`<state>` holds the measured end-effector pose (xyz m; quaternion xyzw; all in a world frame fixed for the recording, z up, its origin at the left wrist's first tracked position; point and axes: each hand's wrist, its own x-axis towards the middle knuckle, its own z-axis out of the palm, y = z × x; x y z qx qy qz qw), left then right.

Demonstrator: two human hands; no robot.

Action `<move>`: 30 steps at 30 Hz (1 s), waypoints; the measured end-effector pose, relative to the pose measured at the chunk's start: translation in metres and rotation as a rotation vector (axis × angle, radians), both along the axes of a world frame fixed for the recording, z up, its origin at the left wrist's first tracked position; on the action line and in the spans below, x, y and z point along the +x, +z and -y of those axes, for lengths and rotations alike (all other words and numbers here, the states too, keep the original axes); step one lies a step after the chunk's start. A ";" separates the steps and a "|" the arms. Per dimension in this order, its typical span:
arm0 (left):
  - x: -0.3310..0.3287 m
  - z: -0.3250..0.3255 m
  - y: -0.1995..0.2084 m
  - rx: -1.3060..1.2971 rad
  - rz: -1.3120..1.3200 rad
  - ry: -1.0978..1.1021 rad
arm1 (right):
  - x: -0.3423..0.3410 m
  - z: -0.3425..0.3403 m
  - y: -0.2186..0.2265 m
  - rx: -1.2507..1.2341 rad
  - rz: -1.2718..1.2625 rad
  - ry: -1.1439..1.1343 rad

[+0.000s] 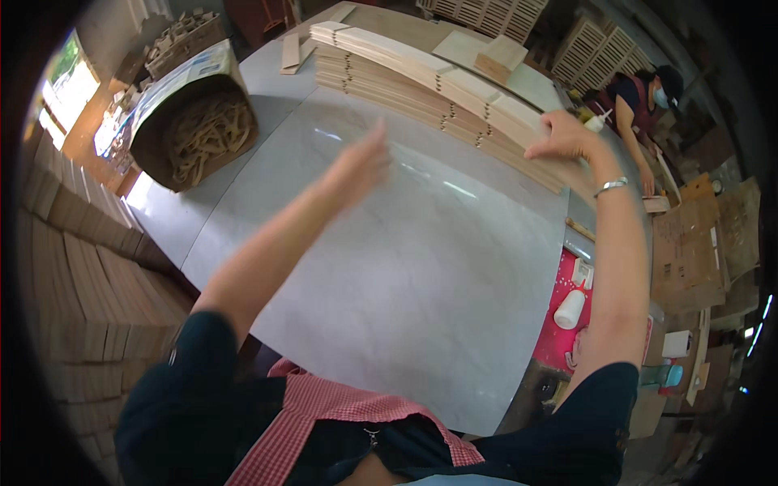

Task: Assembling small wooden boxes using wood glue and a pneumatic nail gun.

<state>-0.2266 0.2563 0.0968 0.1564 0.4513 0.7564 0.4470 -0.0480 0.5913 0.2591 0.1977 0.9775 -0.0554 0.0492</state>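
A long stack of pale wooden boards (397, 85) with notched edges lies along the far side of the grey, marble-look tabletop (389, 267). At its right end is my right hand (567, 138), thumb in front and fingers curled over the top boards, gripping their end. My left hand (361, 166) hangs over the table in front of the stack, apart from the boards. Motion smears its fingers, so their pose is unclear.
A bin of wood strips (207, 138) lies on its side at the left. White glue bottle (570, 309) rests on a red surface at the right. Boards (89, 283) are piled left of the table. A co-worker (636, 105) works at the far right, near cardboard boxes (685, 251).
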 end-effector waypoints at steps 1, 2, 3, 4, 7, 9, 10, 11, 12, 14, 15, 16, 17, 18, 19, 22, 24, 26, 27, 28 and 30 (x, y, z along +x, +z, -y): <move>-0.044 -0.042 0.019 0.049 0.409 0.105 | 0.005 0.026 -0.001 -0.023 -0.012 -0.028; -0.059 -0.067 0.044 0.079 0.493 0.210 | 0.013 0.045 -0.002 -0.043 -0.017 -0.078; -0.056 -0.071 0.050 0.090 0.490 0.194 | 0.023 0.058 -0.002 -0.030 -0.022 -0.091; -0.052 -0.074 0.054 0.099 0.457 0.195 | 0.029 0.071 -0.005 -0.010 -0.065 -0.129; -0.037 -0.066 0.051 0.093 0.364 0.211 | 0.056 0.113 -0.029 0.016 -0.182 -0.239; -0.028 -0.052 0.041 0.081 0.303 0.225 | 0.088 0.134 -0.044 0.078 -0.113 -0.221; -0.025 -0.045 0.034 0.076 0.270 0.236 | 0.105 0.145 -0.055 0.073 -0.114 -0.226; -0.028 -0.024 -0.003 0.069 0.238 0.157 | 0.121 0.159 -0.069 0.100 -0.117 -0.208; -0.023 0.002 -0.041 0.061 0.205 0.073 | 0.137 0.169 -0.082 0.128 -0.121 -0.194; 0.020 0.051 -0.055 -0.007 0.222 0.030 | 0.164 0.182 -0.111 0.093 -0.117 -0.183; 0.045 0.075 -0.055 -0.064 0.239 -0.013 | 0.177 0.187 -0.124 0.070 -0.114 -0.171; 0.064 0.096 -0.052 -0.121 0.255 -0.054 | 0.188 0.190 -0.136 0.047 -0.111 -0.157; 0.071 0.111 -0.043 -0.178 0.267 -0.094 | 0.193 0.193 -0.147 0.023 -0.114 -0.141; 0.073 0.122 -0.032 -0.184 0.265 -0.099 | 0.196 0.194 -0.159 0.018 -0.115 -0.148; 0.075 0.134 -0.018 -0.340 -0.031 -0.261 | 0.199 0.195 -0.173 0.007 -0.085 -0.152; 0.075 0.162 0.007 -0.757 -0.938 -0.739 | 0.208 0.197 -0.202 -0.025 0.016 -0.168; 0.048 0.172 -0.009 -0.622 -1.824 -0.415 | 0.208 0.195 -0.200 0.001 0.035 -0.169; -0.001 0.168 -0.022 -0.549 -2.211 -0.189 | 0.205 0.195 -0.198 0.060 0.076 -0.152; -0.022 0.164 -0.028 -0.438 -2.573 0.102 | 0.203 0.193 -0.199 0.090 0.095 -0.144; -0.035 0.163 -0.030 -0.423 -2.579 0.089 | 0.203 0.193 -0.199 0.083 0.094 -0.157; -0.057 0.156 -0.030 -0.708 -2.349 -0.296 | 0.199 0.193 -0.198 0.033 0.135 -0.159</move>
